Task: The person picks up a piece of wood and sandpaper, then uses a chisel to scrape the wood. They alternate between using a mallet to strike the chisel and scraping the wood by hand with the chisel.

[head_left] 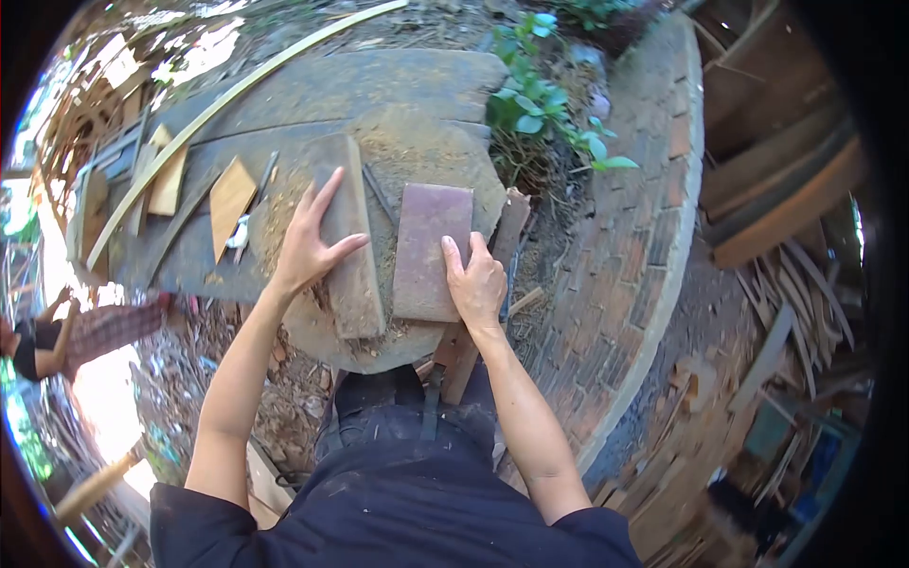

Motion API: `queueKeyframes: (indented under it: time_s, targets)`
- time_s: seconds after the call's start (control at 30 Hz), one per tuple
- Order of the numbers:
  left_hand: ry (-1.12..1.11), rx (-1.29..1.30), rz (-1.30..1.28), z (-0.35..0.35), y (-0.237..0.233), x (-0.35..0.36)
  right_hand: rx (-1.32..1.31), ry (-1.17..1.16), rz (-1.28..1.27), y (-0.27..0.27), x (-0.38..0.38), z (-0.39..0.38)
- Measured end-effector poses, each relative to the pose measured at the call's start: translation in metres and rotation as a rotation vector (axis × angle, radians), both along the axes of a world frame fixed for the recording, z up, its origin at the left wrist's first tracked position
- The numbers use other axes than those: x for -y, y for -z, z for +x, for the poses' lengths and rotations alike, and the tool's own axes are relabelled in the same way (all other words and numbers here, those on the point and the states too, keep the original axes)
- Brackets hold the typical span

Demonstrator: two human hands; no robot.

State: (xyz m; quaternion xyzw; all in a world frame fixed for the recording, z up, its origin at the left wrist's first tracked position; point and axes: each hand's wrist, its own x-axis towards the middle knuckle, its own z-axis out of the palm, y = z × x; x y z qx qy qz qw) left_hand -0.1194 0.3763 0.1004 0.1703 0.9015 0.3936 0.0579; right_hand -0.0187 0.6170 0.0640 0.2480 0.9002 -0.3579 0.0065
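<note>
A long grey-brown wooden board (352, 227) lies lengthwise on the dusty wooden work surface (312, 90). My left hand (311, 235) rests at this board's left edge, its fingers spread and the thumb lying over the wood. To the right is a flat reddish-purple rectangular block (431, 246). My right hand (475, 279) grips its right edge, with the thumb on top and the other fingers at the side, partly hidden. A thin dark metal strip (380, 194) lies between board and block. Sawdust is scattered around them.
Pale wood offcuts (230, 204) and a long curved strip (227, 97) lie on the left. Green plants (530, 99) grow beyond the surface's right end, beside a brick wall (620, 227). Another person (47, 341) is at the far left. Wood scraps (696, 379) lie right.
</note>
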Motion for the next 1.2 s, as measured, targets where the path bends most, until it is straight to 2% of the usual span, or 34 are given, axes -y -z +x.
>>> queueKeyframes:
  time_s: [0.03, 0.07, 0.13, 0.2, 0.3, 0.37, 0.4, 0.47, 0.5, 0.53, 0.6, 0.63, 0.67, 0.73, 0.8, 0.87, 0.9, 1.0, 1.07, 1.13, 1.2]
  targets:
    - [0.022, 0.007, -0.215, 0.004, -0.007, -0.007, -0.023, -0.061, 0.031, 0.004, -0.004, 0.000]
    - [0.011, 0.013, -0.232, 0.014, -0.011, -0.018, -0.018, -0.073, 0.014, 0.009, -0.006, 0.002]
    - [-0.154, 0.084, -0.366, 0.021, -0.017, -0.038, -0.029, -0.105, 0.014, 0.012, -0.009, -0.001]
    - [-0.144, -0.022, -0.353, 0.024, -0.003, -0.035, -0.034, -0.091, 0.008, 0.012, -0.008, -0.001]
    - [-0.171, -0.067, -0.243, 0.016, 0.001, -0.035, -0.037, -0.062, 0.017, 0.008, -0.008, -0.002]
    - [-0.136, 0.136, -0.059, 0.016, -0.009, -0.023, -0.059, -0.029, 0.099, 0.006, -0.001, 0.000]
    - [-0.152, 0.128, -0.071, 0.015, -0.006, -0.014, -0.063, -0.014, 0.117, 0.002, 0.001, 0.000]
    - [-0.098, 0.180, 0.394, 0.012, 0.007, 0.005, -0.099, -0.002, 0.097, 0.012, -0.001, -0.002]
    - [-0.097, 0.282, 0.510, 0.011, 0.009, 0.011, -0.112, -0.009, 0.027, 0.010, -0.004, -0.003]
    - [-0.119, 0.271, 0.505, 0.014, 0.005, 0.012, -0.123, -0.001, -0.040, 0.007, -0.006, -0.004]
    - [0.028, 0.303, 0.403, 0.017, -0.001, 0.010, -0.131, 0.018, -0.175, 0.007, -0.009, -0.004]
    - [0.074, 0.148, 0.191, 0.017, 0.003, 0.011, -0.131, 0.024, -0.172, 0.008, -0.007, -0.005]
    - [0.090, 0.153, 0.196, 0.014, 0.002, 0.013, -0.133, 0.046, -0.190, 0.008, -0.005, -0.004]
    - [0.098, -0.024, -0.049, 0.005, 0.000, 0.010, -0.141, 0.099, -0.189, 0.001, -0.004, -0.002]
    - [0.163, -0.081, -0.053, -0.006, 0.011, 0.019, 0.042, 0.105, -0.089, -0.008, -0.002, -0.004]
    - [0.079, -0.071, -0.085, -0.011, 0.028, 0.031, 0.008, 0.150, -0.113, -0.003, -0.002, 0.000]
    - [0.048, 0.017, -0.129, -0.015, 0.023, 0.037, -0.031, 0.151, -0.131, -0.002, -0.002, 0.001]
    - [0.086, 0.076, -0.157, -0.022, 0.011, 0.044, -0.108, 0.157, -0.130, 0.008, 0.000, 0.001]
    - [0.104, 0.044, -0.136, -0.015, 0.024, 0.038, -0.136, 0.153, -0.112, 0.012, 0.000, 0.001]
    - [0.090, -0.102, -0.237, 0.000, 0.016, 0.022, -0.065, 0.169, -0.136, -0.002, 0.001, -0.002]
    - [0.084, -0.034, -0.236, -0.002, 0.015, 0.016, 0.007, 0.186, -0.158, -0.004, 0.000, -0.004]
